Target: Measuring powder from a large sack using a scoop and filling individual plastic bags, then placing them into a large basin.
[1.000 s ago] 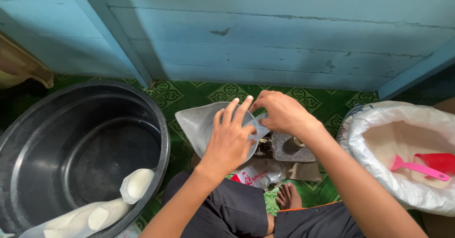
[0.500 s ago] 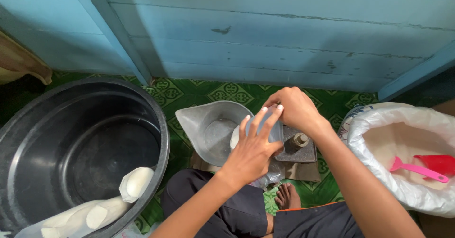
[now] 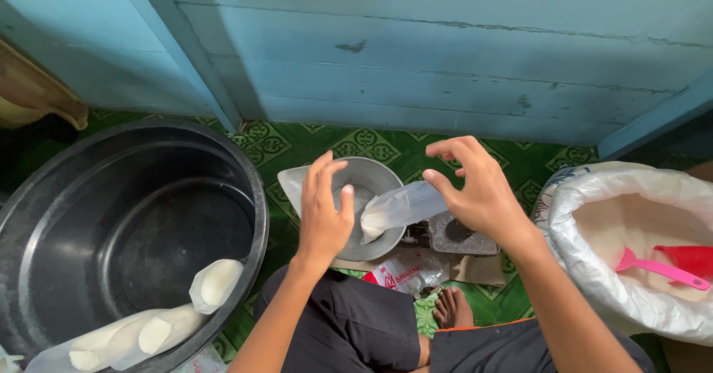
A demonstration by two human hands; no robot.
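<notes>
While the right hand (image 3: 483,195) pinches a small clear bag (image 3: 397,208) over the metal bowl (image 3: 364,176), so any spill lands inside, the left hand (image 3: 324,213) hovers open-fingered, holding nothing.

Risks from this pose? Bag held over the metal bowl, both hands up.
1. The small clear bag hangs from the right hand by a fingertip pinch at one end; it may slip or tip and spill white grain.
2. The left hand hovers open beside it, giving no support.
3. The bag overhangs the metal bowl rim, so spillage could miss it.
</notes>
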